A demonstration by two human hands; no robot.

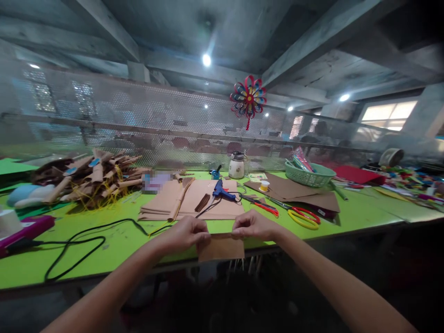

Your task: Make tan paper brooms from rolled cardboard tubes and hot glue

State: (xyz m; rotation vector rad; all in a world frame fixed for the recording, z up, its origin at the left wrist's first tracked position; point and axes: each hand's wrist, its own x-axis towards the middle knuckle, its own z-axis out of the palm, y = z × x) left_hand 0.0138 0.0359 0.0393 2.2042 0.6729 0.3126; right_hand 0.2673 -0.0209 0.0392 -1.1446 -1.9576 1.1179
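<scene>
A small piece of brown kraft paper (221,248) hangs at the near edge of the green table, its top edge pinched at both ends. My left hand (190,231) is closed on its left corner, thumb pointing inward. My right hand (252,225) grips the right corner the same way. Just beyond lies a stack of brown paper sheets (159,203). On it rest a blue hot glue gun (222,190), a few narrow folded paper strips (202,202) and a rolled paper piece (179,199).
Scissors with red and yellow handles (303,218) and red-handled pliers (266,208) lie to the right, near a green basket (310,174). A heap of paper rolls with yellow string (97,178) is at left. A black cord (100,237) loops across the green table (118,254). A white jar (237,166) stands behind.
</scene>
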